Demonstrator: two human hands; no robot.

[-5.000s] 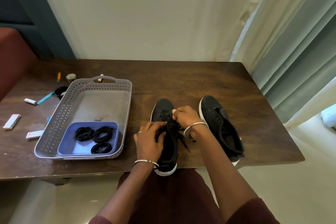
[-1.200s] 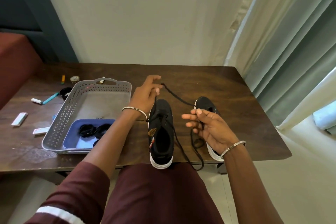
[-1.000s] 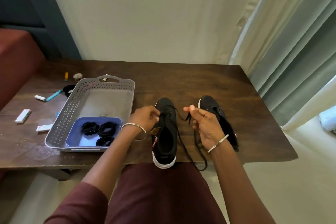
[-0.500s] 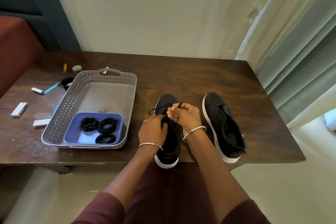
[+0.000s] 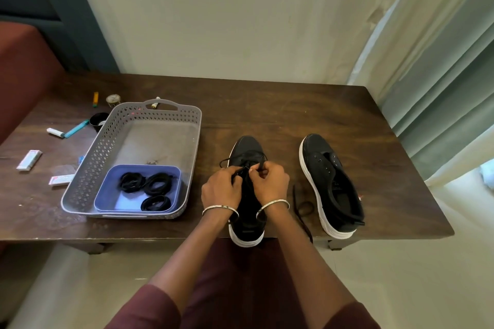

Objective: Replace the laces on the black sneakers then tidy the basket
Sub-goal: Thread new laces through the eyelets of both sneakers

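Table (image 5: 294,104): dark wood, low sheen, scuffed and smeared near the front-left edge. Basket (image 5: 93,163): grey plastic, matt, perforated walls, dull floor. Inner tray (image 5: 125,201): blue plastic, smooth, slight gloss. Coiled laces (image 5: 156,183) and the lace (image 5: 226,161): black woven cord, matt. Laced sneaker (image 5: 247,145) and unlaced sneaker (image 5: 328,176): black cloth uppers, matt, fine weave; white soles look like smooth rubber. Eyelets (image 5: 319,160) on the unlaced one are pale, likely metal. Bangles (image 5: 219,208): polished metal, shiny. Sleeves (image 5: 149,307): maroon cloth. Curtain (image 5: 441,61): thin, soft cloth. Wall (image 5: 227,21): matt paint.
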